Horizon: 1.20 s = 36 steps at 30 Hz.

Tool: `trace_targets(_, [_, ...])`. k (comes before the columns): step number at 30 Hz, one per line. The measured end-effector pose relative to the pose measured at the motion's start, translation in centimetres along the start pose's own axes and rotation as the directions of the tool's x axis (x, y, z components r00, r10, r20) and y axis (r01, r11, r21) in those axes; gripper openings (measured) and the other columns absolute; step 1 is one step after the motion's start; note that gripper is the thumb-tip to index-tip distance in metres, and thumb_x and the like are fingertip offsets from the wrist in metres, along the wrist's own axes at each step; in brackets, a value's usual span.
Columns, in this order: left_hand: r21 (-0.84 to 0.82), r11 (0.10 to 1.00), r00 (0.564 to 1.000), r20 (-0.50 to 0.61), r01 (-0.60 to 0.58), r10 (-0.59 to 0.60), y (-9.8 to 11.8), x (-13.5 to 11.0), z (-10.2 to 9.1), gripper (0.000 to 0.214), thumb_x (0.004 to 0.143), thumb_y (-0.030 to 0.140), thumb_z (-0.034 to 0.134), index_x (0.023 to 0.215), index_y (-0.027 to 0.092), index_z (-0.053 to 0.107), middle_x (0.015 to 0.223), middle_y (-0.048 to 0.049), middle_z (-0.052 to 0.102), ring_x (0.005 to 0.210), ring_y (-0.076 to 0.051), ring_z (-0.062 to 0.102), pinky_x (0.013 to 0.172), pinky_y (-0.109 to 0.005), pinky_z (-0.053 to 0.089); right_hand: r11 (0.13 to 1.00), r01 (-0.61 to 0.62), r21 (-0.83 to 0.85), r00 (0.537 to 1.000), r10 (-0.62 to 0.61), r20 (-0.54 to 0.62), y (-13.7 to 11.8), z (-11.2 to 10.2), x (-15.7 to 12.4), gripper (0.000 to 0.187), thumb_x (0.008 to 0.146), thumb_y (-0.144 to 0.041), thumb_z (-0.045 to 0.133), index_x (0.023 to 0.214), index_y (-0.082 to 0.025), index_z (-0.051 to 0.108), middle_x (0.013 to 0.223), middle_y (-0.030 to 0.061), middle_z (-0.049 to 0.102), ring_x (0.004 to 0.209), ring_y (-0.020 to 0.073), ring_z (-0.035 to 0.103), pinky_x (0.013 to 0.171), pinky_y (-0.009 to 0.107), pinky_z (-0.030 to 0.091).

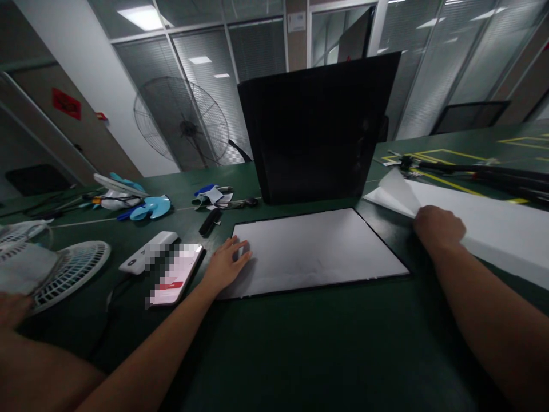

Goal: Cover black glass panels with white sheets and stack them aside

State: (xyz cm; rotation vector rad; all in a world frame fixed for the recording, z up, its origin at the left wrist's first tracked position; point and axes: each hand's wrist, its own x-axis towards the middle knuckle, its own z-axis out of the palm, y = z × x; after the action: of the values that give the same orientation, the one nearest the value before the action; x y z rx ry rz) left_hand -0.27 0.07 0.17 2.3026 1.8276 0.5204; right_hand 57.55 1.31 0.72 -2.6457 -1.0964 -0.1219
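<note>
The left hand (229, 263) lies flat with fingers spread on the left edge of the framed panel (313, 249), which rests on the tabletop (321, 349) between both hands; the right hand (440, 229) is clenched on the white sheet (493, 226). Just left of the left hand lies a phone (182, 274). Beyond the hands, a large black board (319, 131) stands upright.

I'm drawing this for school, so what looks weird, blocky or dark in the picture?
Head view: blocky squares cover part of the phone; the green table is dim up close; bright lights glare in the glass; the wall leans, perhaps from a wide lens; faint shading lies on the white panel beside the left hand.
</note>
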Motion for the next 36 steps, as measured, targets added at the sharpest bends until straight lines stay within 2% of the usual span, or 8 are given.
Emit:
trace_targets(6, [-0.016, 1.0, 1.0, -0.002, -0.007, 0.007, 0.0, 0.0, 0.0, 0.054, 0.097, 0.057, 0.051, 0.139, 0.025, 0.064, 0.159, -0.0138, 0.047, 0.144, -0.032, 0.047, 0.117, -0.052, 0.036, 0.995, 0.034, 0.091, 0.981, -0.016, -0.195, -2.0, -2.5, -3.1, 0.056, 0.101, -0.041, 0.027, 0.121, -0.007, 0.066, 0.104, 0.0295, 0.066, 0.1, 0.0419, 0.066, 0.077, 0.048, 0.049])
trace_targets(11, [-0.024, 0.999, 0.999, -0.022, -0.025, 0.025, 0.1, 0.1, 0.0, 0.053, 0.1, 0.055, 0.044, 0.137, 0.022, 0.066, 0.157, -0.014, 0.05, 0.146, -0.032, 0.045, 0.12, -0.053, 0.032, 0.905, 0.418, 0.085, 0.872, -0.373, -0.316, -6.6, -4.2, -7.6, 0.058, 0.104, -0.037, 0.018, 0.132, -0.003, 0.055, 0.115, 0.0281, 0.065, 0.108, 0.0384, 0.064, 0.095, 0.051, 0.045])
trace_targets(15, [-0.077, 0.996, 0.998, -0.048, -0.032, 0.029, 0.1, 0.0, 0.0, 0.058, 0.103, 0.056, 0.034, 0.132, 0.019, 0.069, 0.154, -0.0137, 0.053, 0.146, -0.032, 0.045, 0.12, -0.051, 0.033, 0.531, 0.845, 0.067, 0.534, -0.828, -0.17, -10.5, -3.4, -12.9, 0.044, 0.101, -0.032, 0.034, 0.129, -0.011, 0.061, 0.134, 0.0175, 0.064, 0.124, 0.029, 0.059, 0.11, 0.044, 0.04])
trace_targets(18, [-0.154, 0.988, 0.996, -0.086, 0.004, -0.018, 0.3, -0.2, -0.1, 0.063, 0.105, 0.056, 0.026, 0.132, 0.019, 0.069, 0.153, -0.0118, 0.055, 0.145, -0.03, 0.047, 0.12, -0.048, 0.034, 0.256, 0.961, 0.108, 0.261, -0.964, -0.042, -12.3, -2.6, -16.9, 0.042, 0.099, -0.035, 0.045, 0.129, -0.013, 0.063, 0.132, 0.0142, 0.066, 0.127, 0.0267, 0.058, 0.113, 0.043, 0.04])
trace_targets(23, [-0.243, 0.968, 0.992, -0.094, 0.058, -0.083, 0.7, -0.3, -0.4, 0.066, 0.105, 0.054, 0.022, 0.137, 0.014, 0.063, 0.152, -0.0135, 0.056, 0.143, -0.029, 0.049, 0.12, -0.046, 0.033, 0.051, 0.972, 0.23, 0.032, -0.996, 0.088, -12.9, -3.4, -20.5, 0.05, 0.1, -0.049, 0.049, 0.136, -0.016, 0.061, 0.139, 0.0155, 0.062, 0.126, 0.029, 0.06, 0.105, 0.045, 0.048])
trace_targets(28, [-0.123, 0.988, 0.995, -0.041, 0.089, -0.095, 0.6, 0.1, -0.4, 0.064, 0.09, 0.053, 0.058, 0.143, 0.017, 0.056, 0.152, -0.0145, 0.055, 0.139, -0.033, 0.053, 0.114, -0.047, 0.041, -0.076, 0.912, 0.404, -0.13, -0.986, 0.108, -12.8, -4.5, -21.1, 0.052, 0.1, -0.053, 0.05, 0.138, -0.02, 0.062, 0.153, 0.0098, 0.051, 0.139, 0.0285, 0.049, 0.116, 0.05, 0.039])
trace_targets(32, [-0.107, 0.992, 0.996, -0.052, 0.072, -0.078, 0.0, 0.3, 0.0, 0.062, 0.088, 0.044, 0.062, 0.143, 0.017, 0.056, 0.153, -0.0142, 0.055, 0.14, -0.032, 0.053, 0.117, -0.046, 0.039, -0.048, 0.88, 0.472, -0.078, -0.996, 0.044, -13.0, -3.9, -19.8, 0.057, 0.1, -0.056, 0.049, 0.145, -0.023, 0.057, 0.157, 0.0072, 0.046, 0.14, 0.0255, 0.048, 0.116, 0.047, 0.04])
trace_targets(36, [-0.154, 0.986, 0.994, -0.08, 0.064, -0.077, -0.3, 0.4, 0.3, 0.049, 0.09, 0.039, 0.059, 0.136, 0.021, 0.063, 0.154, -0.0101, 0.054, 0.141, -0.028, 0.052, 0.121, -0.044, 0.035, 0.281, 0.907, 0.315, 0.323, -0.942, -0.089, -11.1, -2.6, -13.5, 0.053, 0.1, -0.049, 0.046, 0.143, -0.02, 0.058, 0.149, 0.0112, 0.054, 0.135, 0.0283, 0.052, 0.115, 0.051, 0.039])
